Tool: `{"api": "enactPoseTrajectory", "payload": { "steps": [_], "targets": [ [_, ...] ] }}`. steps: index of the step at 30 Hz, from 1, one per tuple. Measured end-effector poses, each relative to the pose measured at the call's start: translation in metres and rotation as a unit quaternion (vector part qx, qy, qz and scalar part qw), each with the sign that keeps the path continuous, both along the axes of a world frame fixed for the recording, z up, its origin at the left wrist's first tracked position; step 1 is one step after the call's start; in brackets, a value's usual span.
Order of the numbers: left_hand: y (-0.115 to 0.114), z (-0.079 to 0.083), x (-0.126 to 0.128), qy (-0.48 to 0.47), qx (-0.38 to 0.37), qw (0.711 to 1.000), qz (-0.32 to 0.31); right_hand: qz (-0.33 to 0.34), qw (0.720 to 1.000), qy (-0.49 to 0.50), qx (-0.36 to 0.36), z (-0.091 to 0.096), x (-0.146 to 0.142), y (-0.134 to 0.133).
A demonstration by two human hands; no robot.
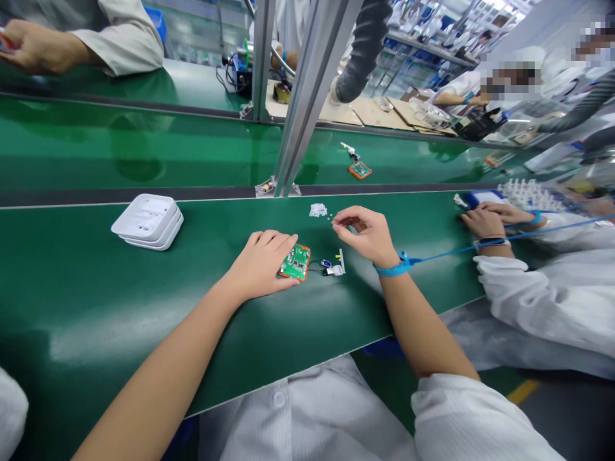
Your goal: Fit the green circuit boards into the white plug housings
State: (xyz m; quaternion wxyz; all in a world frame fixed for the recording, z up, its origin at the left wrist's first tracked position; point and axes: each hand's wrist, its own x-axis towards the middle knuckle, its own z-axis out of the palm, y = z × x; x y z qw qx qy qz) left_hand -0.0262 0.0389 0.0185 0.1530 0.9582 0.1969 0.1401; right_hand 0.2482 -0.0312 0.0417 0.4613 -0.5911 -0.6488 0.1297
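Observation:
My left hand [262, 262] lies on the green conveyor belt [96, 301], fingers together over the left side of a small green circuit board [296, 261] with an orange rim. Wires run from the board to a small white part [335, 267] beside it. My right hand [365, 234] hovers just above and right of that part, fingertips pinched together on something too small to name. A blue strap [394, 269] circles my right wrist. A little heap of tiny white pieces [318, 210] lies on the belt near my right fingers.
Stacked white plastic covers [148, 221] sit on the belt at left. An aluminium post [307, 102] rises behind. Another circuit board [360, 169] lies on the far belt. A co-worker's hands [485, 221] work at right; another person's hand [36, 45] is top left.

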Motion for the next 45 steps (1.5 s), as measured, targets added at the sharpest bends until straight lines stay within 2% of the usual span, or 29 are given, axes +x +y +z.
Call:
{"api": "enactPoseTrajectory", "payload": {
  "steps": [5, 10, 17, 36, 40, 45],
  "targets": [
    [-0.015, -0.002, 0.009, -0.014, -0.008, 0.999, 0.05, 0.052, 0.998, -0.023, -0.009, 0.006, -0.038, -0.029],
    [-0.03, -0.006, 0.017, -0.038, 0.019, 0.997, 0.071, 0.109, 0.99, -0.065, -0.056, 0.006, -0.053, -0.032],
    [-0.025, -0.005, 0.016, -0.031, -0.007, 0.997, 0.066, 0.156, 0.976, -0.125, -0.089, 0.007, -0.052, -0.028],
    [-0.027, -0.008, 0.018, -0.033, 0.003, 0.998, 0.061, 0.135, 0.98, -0.109, -0.097, -0.002, -0.05, -0.035],
    [-0.027, -0.008, 0.018, -0.03, 0.008, 0.998, 0.062, 0.146, 0.974, -0.161, -0.066, -0.003, -0.052, -0.04],
    [-0.027, -0.008, 0.018, -0.032, 0.021, 0.997, 0.065, 0.202, 0.944, -0.259, -0.012, -0.004, -0.051, -0.044]
  ]
}}
